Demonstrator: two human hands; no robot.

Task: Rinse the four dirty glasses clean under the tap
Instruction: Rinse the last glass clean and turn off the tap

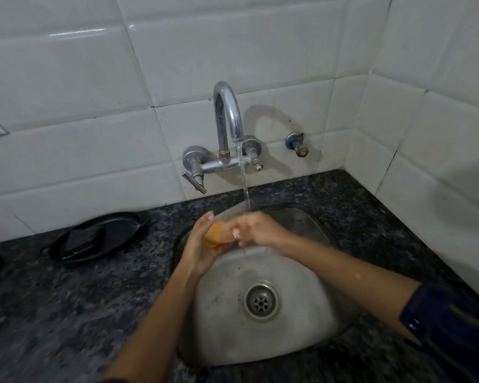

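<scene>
round steel sink (pixel 302 338), both hands' grip, left hand (pixel 205 244), right hand (pixel 257 230), around blurred clear glass (pixel 219 230) under tap (pixel 227 114)

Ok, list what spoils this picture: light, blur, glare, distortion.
Head view: dim, bluish light; motion blur smears both hands, left hand and right hand, and the glass between them; glare streaks on the wall tiles; wide-angle bending of the tile lines; tap casts a soft shadow rightward.

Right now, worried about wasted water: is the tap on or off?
On. A stream falls from the tap spout onto the hands over the sink.
</scene>
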